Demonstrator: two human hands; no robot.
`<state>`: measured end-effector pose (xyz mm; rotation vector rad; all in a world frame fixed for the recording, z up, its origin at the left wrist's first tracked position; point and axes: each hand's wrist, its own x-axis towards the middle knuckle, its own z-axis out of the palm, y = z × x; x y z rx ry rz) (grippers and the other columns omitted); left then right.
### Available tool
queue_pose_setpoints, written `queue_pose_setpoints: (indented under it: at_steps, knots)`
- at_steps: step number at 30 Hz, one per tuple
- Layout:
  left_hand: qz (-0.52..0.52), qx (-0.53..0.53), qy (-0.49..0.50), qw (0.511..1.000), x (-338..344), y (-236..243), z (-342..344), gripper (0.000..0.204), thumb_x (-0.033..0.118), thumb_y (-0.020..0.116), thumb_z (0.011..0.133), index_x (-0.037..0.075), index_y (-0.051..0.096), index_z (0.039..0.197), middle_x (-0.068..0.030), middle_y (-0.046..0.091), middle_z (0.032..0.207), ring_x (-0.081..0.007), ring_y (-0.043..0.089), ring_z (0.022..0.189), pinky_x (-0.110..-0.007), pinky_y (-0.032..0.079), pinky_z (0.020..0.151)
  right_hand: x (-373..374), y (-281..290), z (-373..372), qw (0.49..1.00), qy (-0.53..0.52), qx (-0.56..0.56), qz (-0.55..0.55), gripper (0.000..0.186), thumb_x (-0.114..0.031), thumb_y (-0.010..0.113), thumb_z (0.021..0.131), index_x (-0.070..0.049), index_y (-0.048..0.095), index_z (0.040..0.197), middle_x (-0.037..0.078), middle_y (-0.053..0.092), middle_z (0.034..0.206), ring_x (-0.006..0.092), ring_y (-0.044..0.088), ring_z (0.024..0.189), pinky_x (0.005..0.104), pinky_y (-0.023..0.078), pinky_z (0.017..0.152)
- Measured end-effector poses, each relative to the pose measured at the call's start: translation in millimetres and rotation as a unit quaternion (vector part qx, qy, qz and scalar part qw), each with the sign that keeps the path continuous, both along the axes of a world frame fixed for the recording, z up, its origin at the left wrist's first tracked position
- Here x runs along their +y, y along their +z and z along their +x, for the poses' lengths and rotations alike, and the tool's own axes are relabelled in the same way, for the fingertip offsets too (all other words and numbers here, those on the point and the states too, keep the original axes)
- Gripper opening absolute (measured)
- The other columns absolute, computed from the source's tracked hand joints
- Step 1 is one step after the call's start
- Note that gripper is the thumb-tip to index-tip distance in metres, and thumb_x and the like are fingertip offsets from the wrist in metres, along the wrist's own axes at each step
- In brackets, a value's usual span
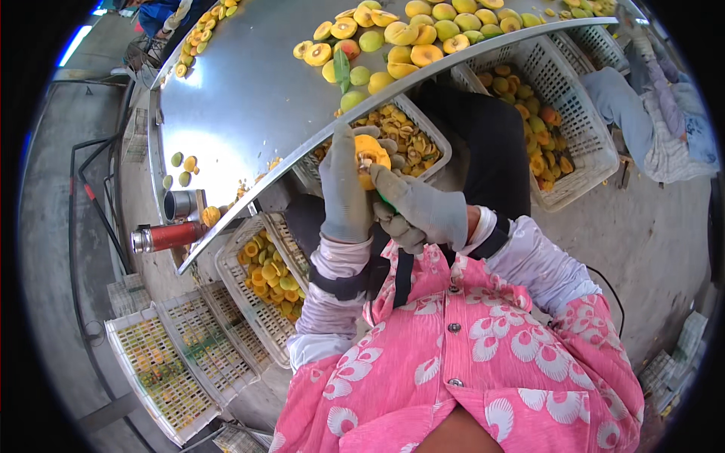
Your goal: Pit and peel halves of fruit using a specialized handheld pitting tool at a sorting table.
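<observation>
Snugly pinching cut fruit (371, 153) from its left with left hand (345, 189). At fruit's lower right, clasping green handle (386, 201) in right hand (424, 208).

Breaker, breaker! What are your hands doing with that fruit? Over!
Left hand holding cut orange fruit. Right hand close against it, gripping something green, mostly hidden. Nothing seen blocking either hand; crate of fruit pieces beyond.

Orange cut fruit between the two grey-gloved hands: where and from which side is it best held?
Probably best by the rounded outer wall of the orange cut fruit, coming from the left, where the grey-gloved left hand has its grip: the cut face is toward the camera, and the grey-gloved right hand is at the fruit's near side.
</observation>
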<state>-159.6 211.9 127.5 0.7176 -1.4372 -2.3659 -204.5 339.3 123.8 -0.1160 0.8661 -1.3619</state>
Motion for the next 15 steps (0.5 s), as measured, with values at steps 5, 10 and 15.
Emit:
queue_pose_setpoints:
  at_steps: [5, 10, 15]
  knots:
    - [-0.100, 0.052, -0.020, 0.993, 3.5, -7.5, 1.0, 0.056, 0.054, 0.037, 0.098, 0.002, 0.056, 0.106, -0.0133, 0.063, 0.085, -0.0210, 0.062, 0.073, -0.031, 0.053, 0.061, 3.6, -10.5, -2.2, 0.972, 0.076, -0.195, -0.108, 0.053, -0.067, 0.034, 0.094, -0.018, 0.039, 0.075, -0.010, 0.024, 0.053, 0.0035, 0.018, 0.039, 0.0223, 0.016, 0.037]
    - [0.065, 0.121, -0.064, 0.988, 1.7, -21.1, -1.2, 0.054, 0.055, 0.038, 0.098, 0.005, 0.057, 0.103, -0.0116, 0.062, 0.084, -0.0195, 0.060, 0.069, -0.029, 0.051, 0.060, 4.0, -16.1, -5.9, 0.968, 0.079, -0.191, -0.140, 0.050, -0.066, 0.032, 0.095, -0.019, 0.039, 0.079, -0.012, 0.023, 0.055, 0.0016, 0.018, 0.041, 0.0207, 0.016, 0.038]
    - [-0.093, 0.075, -0.050, 0.992, -6.8, -25.0, 2.8, 0.053, 0.053, 0.042, 0.098, 0.003, 0.057, 0.104, -0.0123, 0.063, 0.085, -0.0196, 0.061, 0.068, -0.030, 0.052, 0.060, -0.4, -24.8, 1.5, 0.920, 0.099, -0.323, -0.197, 0.050, -0.066, 0.033, 0.095, -0.020, 0.038, 0.077, -0.012, 0.023, 0.055, 0.0013, 0.018, 0.041, 0.0191, 0.015, 0.037]
